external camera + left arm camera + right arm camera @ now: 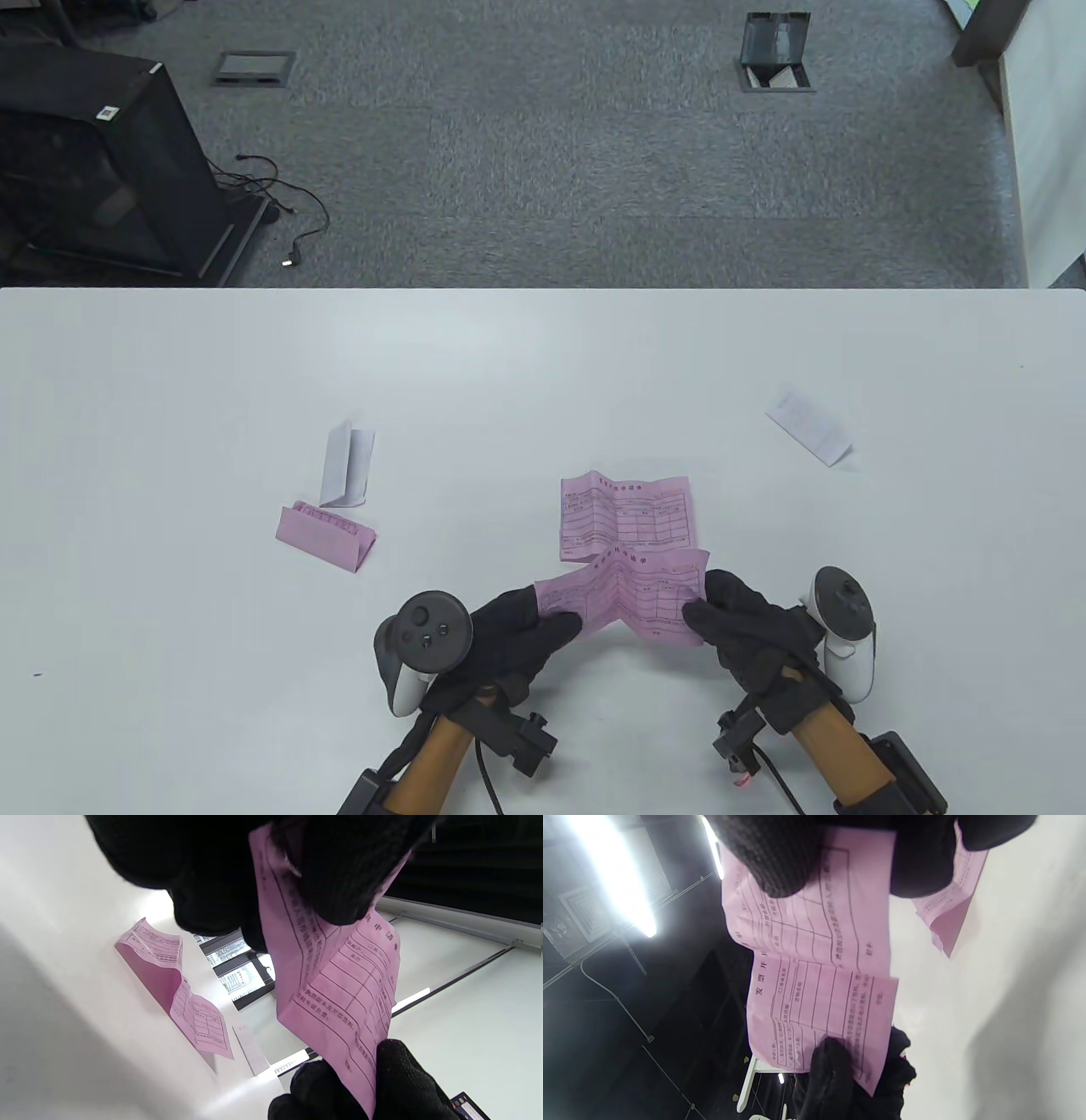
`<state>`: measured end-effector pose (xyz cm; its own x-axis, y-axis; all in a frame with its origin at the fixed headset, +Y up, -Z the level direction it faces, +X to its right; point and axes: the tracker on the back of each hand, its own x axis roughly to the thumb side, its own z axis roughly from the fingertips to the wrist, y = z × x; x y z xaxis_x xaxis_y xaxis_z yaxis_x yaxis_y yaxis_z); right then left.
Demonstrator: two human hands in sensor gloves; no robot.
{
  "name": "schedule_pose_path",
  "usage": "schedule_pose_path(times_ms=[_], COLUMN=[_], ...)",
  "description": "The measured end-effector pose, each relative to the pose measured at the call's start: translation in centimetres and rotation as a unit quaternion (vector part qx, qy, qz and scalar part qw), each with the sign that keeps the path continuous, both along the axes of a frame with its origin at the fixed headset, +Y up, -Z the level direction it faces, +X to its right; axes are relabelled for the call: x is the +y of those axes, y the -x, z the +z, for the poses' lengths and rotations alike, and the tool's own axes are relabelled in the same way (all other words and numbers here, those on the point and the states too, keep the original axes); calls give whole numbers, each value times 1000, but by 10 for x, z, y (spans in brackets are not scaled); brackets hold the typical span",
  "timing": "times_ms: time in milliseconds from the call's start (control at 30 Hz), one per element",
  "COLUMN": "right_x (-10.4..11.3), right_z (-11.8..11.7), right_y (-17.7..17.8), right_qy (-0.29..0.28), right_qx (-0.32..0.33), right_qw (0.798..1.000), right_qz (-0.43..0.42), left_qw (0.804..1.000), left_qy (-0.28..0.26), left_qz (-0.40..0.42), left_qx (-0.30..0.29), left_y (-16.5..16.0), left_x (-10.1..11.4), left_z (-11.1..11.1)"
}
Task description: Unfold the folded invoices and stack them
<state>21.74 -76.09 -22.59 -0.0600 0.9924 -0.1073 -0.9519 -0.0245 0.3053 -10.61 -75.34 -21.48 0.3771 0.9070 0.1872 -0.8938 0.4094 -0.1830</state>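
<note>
On the left of the white surface (pixel 170 382) lies a folded pink paper (pixel 327 536), and a folded white paper (pixel 346 467) stands just behind it, touching or nearly touching it. Nearer the middle, the left hand (pixel 509 632) has its grip closed on the left edge of a pink paper with lines and boxes printed on it (pixel 632 603). In the left wrist view the thumb and fingers (pixel 339 878) pinch that held pink paper (pixel 339 997) from both sides. The paper is opened out but keeps a bend down its middle, and it is lifted up off the surface. Just behind it, an open pink paper (pixel 625 516) lies on the surface, creased where it was folded. The right hand (pixel 747 632) has its grip closed on the right edge of the held paper, and in the right wrist view its fingers (pixel 780 857) press on the paper (pixel 818 984) from above. Far off to the right, well apart from the rest, lies another folded white paper (pixel 808 425).
</note>
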Motion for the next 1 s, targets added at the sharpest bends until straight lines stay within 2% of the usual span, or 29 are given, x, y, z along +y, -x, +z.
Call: schedule_pose_path(times_ms=[200,400,533,667,733,867,1000], right_x=[3,6,6,17,27,41,37], right_z=[-4,-4,-5,-19,-30,-56,-83], right_y=[-12,-15,-15,-16,-15,-9,1], right_qy=[-30,-74,-67,-70,-69,-57,-49], right_qx=[-55,-88,-95,-117,-123,-134,-152], right_qw=[995,974,969,965,957,926,885], right_qz=[75,198,217,222,254,349,438], left_qw=[999,995,991,990,988,977,957], left_qy=[38,64,94,87,98,95,150], left_qz=[-2,-53,-56,-41,-48,-119,-184], left_qx=[38,57,80,101,113,148,165], left_y=[5,0,0,-4,-8,-17,-31], left_x=[-5,-8,-9,1,8,20,14], left_z=[-3,-5,-9,-22,-32,-56,-81])
